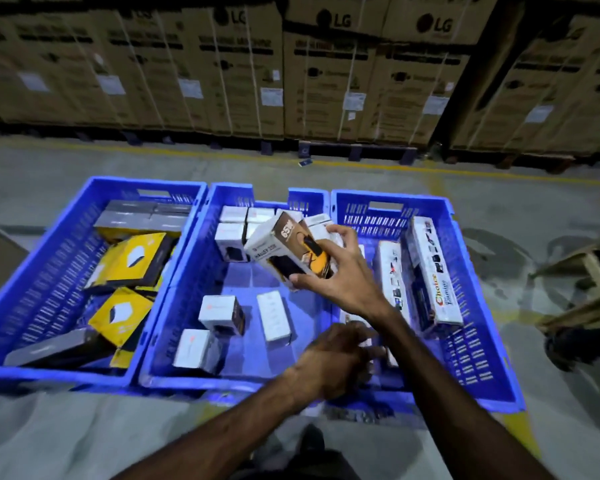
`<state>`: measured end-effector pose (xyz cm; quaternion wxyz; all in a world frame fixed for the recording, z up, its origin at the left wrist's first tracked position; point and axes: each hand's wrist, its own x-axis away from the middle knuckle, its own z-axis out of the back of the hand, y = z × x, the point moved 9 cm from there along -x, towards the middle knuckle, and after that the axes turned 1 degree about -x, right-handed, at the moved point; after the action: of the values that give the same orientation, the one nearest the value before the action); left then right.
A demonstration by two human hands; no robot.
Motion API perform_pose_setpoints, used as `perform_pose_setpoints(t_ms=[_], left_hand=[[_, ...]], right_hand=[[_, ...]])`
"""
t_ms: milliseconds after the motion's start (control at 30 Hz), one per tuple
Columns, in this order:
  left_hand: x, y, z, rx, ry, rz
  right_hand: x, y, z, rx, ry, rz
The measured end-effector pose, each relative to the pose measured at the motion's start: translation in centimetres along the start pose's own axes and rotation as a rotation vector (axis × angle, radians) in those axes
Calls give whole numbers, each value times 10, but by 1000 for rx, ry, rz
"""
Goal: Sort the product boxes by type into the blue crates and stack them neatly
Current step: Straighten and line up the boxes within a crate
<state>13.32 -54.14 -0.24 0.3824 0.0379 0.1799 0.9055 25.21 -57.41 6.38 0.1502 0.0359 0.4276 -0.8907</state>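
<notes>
Three blue crates stand side by side on the floor. The left crate [32, 299] holds yellow-and-black boxes [136, 261] and grey ones. Small white boxes [220, 311] lie loose and stacked at the back of the middle crate [184, 282]. Long white boxes [433, 271] stand on edge in the right crate [478, 344]. My right hand [336, 275] grips a white box with a brown-and-orange face [281, 247] and holds it tilted above the middle crate. My left hand [333, 362] reaches low at the crates' near edge; what its blurred fingers touch is hidden.
Tall stacked cardboard cartons [326, 81] on pallets line the far side, behind a yellow floor line [378, 166]. A wooden pallet corner [589, 271] and another person's dark shoe [568, 348] sit at the right. My own foot [312, 445] is below the crates.
</notes>
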Motion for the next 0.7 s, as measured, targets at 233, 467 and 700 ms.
perform_pose_setpoints(t_ms=[233, 467, 700], left_hand=[[93, -67, 34, 183, 269, 137], [196, -127, 58, 262, 426, 414], [229, -145, 57, 355, 458, 506]], right_hand=[[-18, -3, -97, 329, -219, -117], [-39, 13, -148, 378, -239, -329], [-53, 21, -160, 172, -91, -407]])
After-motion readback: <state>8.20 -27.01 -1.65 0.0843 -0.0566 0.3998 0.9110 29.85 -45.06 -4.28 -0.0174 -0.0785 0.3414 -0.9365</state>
